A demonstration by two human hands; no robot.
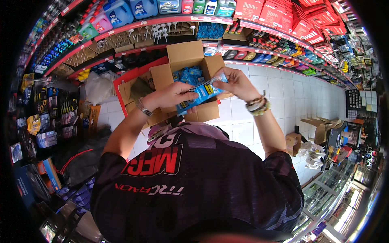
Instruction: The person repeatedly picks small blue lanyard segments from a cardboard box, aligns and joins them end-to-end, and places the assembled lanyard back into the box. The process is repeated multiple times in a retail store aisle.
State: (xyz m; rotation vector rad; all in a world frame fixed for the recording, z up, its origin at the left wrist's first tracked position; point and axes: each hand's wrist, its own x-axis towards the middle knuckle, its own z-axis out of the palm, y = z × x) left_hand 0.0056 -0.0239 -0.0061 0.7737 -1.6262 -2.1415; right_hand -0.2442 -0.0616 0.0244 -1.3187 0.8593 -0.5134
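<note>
A blue flat packet (206, 94) with a dark, checkered-looking strip along its upper edge is stretched between my two hands. My left hand (172, 96) pinches its left part, thumb on the upper face. At the packet's upper right end, my right hand (237, 84) is closed on it with thumb and fingers. Just below the packet stands an open cardboard box (184, 55), its flaps spread outward. Inside lie several similar blue packets (189, 75), partly hidden by my left hand and the held packet.
Beside the open box on the left is another carton (126, 92) with a red edge. A clear plastic bag (98, 88) lies farther left. Shelves of bottles (117, 15) run along the far side. White floor tiles (243, 109) show at the right, with a small carton (293, 143) beyond.
</note>
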